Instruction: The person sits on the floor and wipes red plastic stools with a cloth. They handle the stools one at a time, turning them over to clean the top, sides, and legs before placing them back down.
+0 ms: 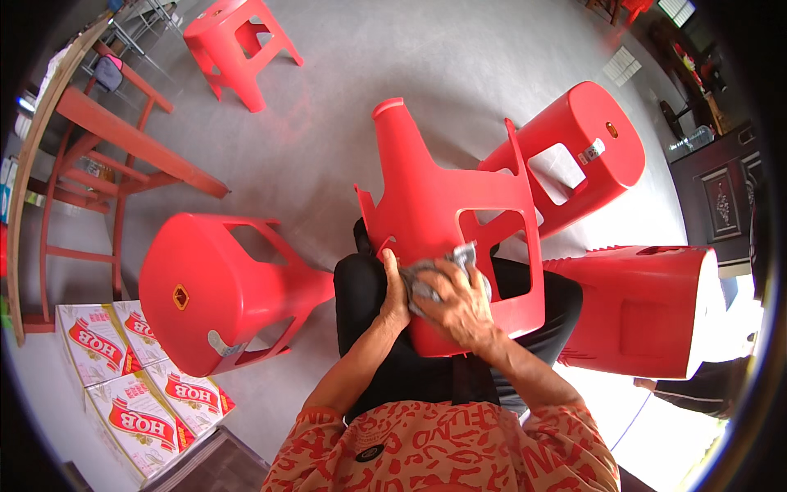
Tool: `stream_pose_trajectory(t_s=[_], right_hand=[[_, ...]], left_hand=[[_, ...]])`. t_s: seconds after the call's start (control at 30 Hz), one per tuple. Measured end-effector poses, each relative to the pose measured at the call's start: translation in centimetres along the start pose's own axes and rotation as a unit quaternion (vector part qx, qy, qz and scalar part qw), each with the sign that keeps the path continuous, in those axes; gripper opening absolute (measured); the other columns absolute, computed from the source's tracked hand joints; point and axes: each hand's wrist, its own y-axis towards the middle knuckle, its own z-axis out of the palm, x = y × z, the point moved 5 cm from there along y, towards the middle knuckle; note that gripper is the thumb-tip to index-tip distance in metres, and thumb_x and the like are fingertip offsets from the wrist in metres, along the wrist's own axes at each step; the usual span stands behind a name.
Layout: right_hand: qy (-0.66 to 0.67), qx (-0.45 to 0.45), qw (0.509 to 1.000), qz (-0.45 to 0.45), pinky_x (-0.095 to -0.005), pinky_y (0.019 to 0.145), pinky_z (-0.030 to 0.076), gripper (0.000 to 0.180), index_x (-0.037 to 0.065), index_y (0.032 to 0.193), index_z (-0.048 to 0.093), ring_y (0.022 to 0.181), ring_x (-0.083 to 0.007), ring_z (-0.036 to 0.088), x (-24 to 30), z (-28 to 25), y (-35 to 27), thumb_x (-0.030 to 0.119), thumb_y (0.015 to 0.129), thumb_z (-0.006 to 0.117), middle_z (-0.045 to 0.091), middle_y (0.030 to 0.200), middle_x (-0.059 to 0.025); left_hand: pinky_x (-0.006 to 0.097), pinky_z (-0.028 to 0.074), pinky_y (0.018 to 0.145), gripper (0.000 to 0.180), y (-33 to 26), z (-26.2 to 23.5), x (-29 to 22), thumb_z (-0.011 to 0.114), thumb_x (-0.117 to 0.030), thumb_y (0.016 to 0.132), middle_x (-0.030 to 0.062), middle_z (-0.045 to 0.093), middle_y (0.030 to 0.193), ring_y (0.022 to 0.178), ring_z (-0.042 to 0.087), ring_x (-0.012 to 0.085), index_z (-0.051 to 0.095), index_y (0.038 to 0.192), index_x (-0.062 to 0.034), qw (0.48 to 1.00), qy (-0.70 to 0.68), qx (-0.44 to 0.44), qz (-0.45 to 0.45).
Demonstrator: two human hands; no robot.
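A red plastic stool [479, 197] lies tilted across my lap, its legs pointing away from me. At its near left edge, my left hand [395, 297] grips the side with the thumb up; its other fingers are mostly hidden. My right hand [461, 305] is closed around a crumpled grey cloth [422, 287] and presses it on the stool's surface, right beside the left hand. Part of the cloth sticks out above the right fingers.
Tipped red stools lie at left [238, 287] and right [602, 139]; another stool [238, 45] stands far left. At right lies a large red plastic piece [639, 316] with ridged edges. Printed cartons [135, 418] and a wooden frame [123, 135] are left. Another person's hand [645, 383] shows lower right.
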Motion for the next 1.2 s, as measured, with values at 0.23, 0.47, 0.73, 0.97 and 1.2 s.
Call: stream_pose_trajectory(t_s=[0.23, 0.47, 0.73, 0.97, 1.2], right_hand=[[0.022, 0.029, 0.999, 0.014, -0.0453, 0.089, 0.038, 0.034, 0.023, 0.094, 0.072, 0.120, -0.0254, 0.045, -1.6, -0.6, 0.1, 0.026, 0.060, 0.078, 0.053, 0.122, -0.0002], [-0.002, -0.027, 0.999, 0.022, -0.0474, 0.092, 0.039, 0.028, 0.020, 0.094, 0.072, 0.118, -0.0256, 0.046, -6.9, 3.1, 9.9, 0.023, 0.067, 0.077, 0.054, 0.124, -0.0005], [-0.074, 0.010, 0.997, -0.015, -0.0492, 0.090, 0.037, 0.018, 0.020, 0.086, 0.073, 0.120, -0.0248, 0.044, -7.4, 6.3, 13.3, 0.029, 0.072, 0.074, 0.057, 0.119, 0.0013], [-0.052, 0.034, 0.996, -0.064, -0.0536, 0.092, 0.036, 0.018, 0.017, 0.085, 0.071, 0.124, -0.0253, 0.042, -0.9, 2.7, 4.0, 0.026, 0.070, 0.071, 0.056, 0.116, -0.0022], [0.046, 0.053, 0.997, -0.033, -0.0538, 0.091, 0.036, 0.034, 0.018, 0.094, 0.071, 0.122, -0.0262, 0.041, 2.7, -2.5, -5.0, 0.026, 0.061, 0.078, 0.050, 0.121, -0.0031]], left_hand=[[0.038, 0.045, 0.098, 0.089, -0.4, 0.9, -0.2, 0.021, -0.078, 0.087, 0.0091, 0.057, 0.124, 0.113, 0.056, 0.0235, 0.048, 0.131, -0.0056, 0.998, 0.026, 0.050, -0.009], [0.039, 0.034, 0.108, 0.088, 1.7, -1.3, 0.7, 0.033, -0.073, 0.089, 0.0086, 0.039, 0.143, 0.130, 0.039, 0.0211, 0.028, 0.145, -0.0052, 0.999, 0.001, 0.013, 0.042], [0.034, 0.044, 0.094, 0.083, 1.0, -0.6, -0.1, 0.025, -0.079, 0.085, 0.0035, 0.059, 0.115, 0.106, 0.054, 0.0157, 0.053, 0.120, -0.0089, 0.998, -0.002, 0.025, 0.058], [0.036, 0.037, 0.104, 0.090, 0.7, -1.0, -0.7, 0.024, -0.082, 0.083, 0.0076, 0.052, 0.131, 0.122, 0.047, 0.0228, 0.049, 0.130, -0.0095, 0.994, -0.036, -0.008, 0.104], [0.033, 0.043, 0.095, 0.082, 1.3, -0.9, -0.4, 0.028, -0.075, 0.088, 0.0061, 0.059, 0.117, 0.107, 0.054, 0.0189, 0.052, 0.123, -0.0041, 0.988, -0.011, 0.121, 0.094]])
